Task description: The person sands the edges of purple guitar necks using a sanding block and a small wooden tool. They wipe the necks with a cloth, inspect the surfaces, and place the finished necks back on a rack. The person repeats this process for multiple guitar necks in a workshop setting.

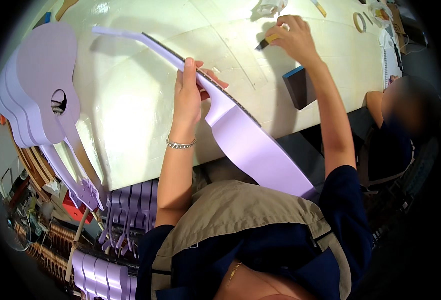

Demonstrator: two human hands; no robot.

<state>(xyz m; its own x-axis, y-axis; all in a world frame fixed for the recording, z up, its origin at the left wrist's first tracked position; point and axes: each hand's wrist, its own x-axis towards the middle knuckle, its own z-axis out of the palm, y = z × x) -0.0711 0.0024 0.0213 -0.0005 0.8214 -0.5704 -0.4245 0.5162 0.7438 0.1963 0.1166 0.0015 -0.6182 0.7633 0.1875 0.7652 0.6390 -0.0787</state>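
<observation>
A lilac ukulele (255,152) is tilted on its side, its body resting against my apron and its neck slanting up to the left over the table. My left hand (189,90) is closed around the neck, thumb on one side and fingers by the dark fretboard (230,100). At the far right of the table, my right hand (293,40) grips a short yellow-and-black tool (267,41), its dark end pointing down and left; its exact kind is unclear. Below that hand stands a dark block (299,89) with a blue edge.
Several lilac ukuleles (45,60) lie stacked at the table's left edge. More lilac instruments (135,210) hang or stand below it. A tape roll (359,22), crumpled plastic (272,7) and a notebook (391,57) lie toward the back. Another person (405,120) sits at the right.
</observation>
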